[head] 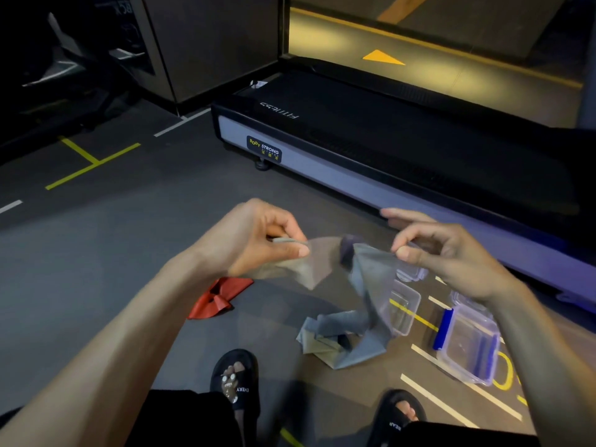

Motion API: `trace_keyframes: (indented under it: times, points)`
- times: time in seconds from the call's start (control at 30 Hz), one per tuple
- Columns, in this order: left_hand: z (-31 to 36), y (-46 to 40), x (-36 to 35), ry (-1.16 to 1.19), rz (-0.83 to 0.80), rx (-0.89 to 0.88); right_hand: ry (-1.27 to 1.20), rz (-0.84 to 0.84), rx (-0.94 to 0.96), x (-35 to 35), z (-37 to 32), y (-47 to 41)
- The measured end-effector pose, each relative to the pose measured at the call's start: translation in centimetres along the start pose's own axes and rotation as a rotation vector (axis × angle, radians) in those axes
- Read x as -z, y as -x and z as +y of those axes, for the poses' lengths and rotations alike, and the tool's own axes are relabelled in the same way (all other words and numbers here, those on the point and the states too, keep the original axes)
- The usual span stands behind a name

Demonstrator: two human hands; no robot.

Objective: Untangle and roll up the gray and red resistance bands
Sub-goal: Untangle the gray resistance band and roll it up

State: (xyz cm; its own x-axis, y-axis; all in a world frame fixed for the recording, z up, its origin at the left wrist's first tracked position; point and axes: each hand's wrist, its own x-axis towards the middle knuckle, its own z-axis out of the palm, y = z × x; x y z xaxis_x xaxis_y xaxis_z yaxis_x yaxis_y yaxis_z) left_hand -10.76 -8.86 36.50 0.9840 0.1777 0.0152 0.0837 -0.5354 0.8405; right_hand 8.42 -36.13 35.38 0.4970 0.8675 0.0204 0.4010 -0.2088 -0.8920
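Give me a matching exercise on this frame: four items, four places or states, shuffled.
Items:
1. gray band
2. red band
3. clear container
4. treadmill

States:
A. crumpled on the floor, untouched
B. on the floor at right, blue latches
C. pinched by left hand and right hand, tail on the floor
D. beyond the hands

Pairs: 1-C, 2-A, 3-B, 4-D

A dark grey rubbery floor (pixel 135 253) carries yellow and white tape lines, dimly lit with a bluish cast at the right. A black treadmill (pixel 371 130) with a grey side rail and a "Body Strong" label stands ahead, before a dark panelled wall (pixel 213 43). Beyond it a mirror or opening (pixel 451 33) shows a warmly lit floor with a yellow arrow.
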Motion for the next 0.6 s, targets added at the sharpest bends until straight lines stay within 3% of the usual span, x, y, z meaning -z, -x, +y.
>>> trace_keyframes:
  times: [0.1, 0.23, 0.37, 0.5, 0.6]
  points:
    - [0.5, -0.6, -0.9, -0.137, -0.086, -0.003, -0.076, -0.188, 0.101, -2.0, -2.8, -0.3]
    - [0.8, -1.0, -1.4, -0.167, -0.159, -0.018, -0.178, -0.303, 0.199, -5.0, -4.7, -1.5]
    - [1.2, -0.8, -1.1, -0.222, -0.121, -0.103, -0.272, -0.238, 0.170, -7.3, -3.7, -2.6]
    - [1.8, -0.5, -0.9, -0.289, -0.127, -0.173, -0.169, -0.269, 0.175, -8.6, -2.7, -2.9]
    - [1.7, -0.3, -0.8, -0.277, -0.039, -0.174, -0.054, -0.233, 0.171, -8.1, -2.7, -2.8]
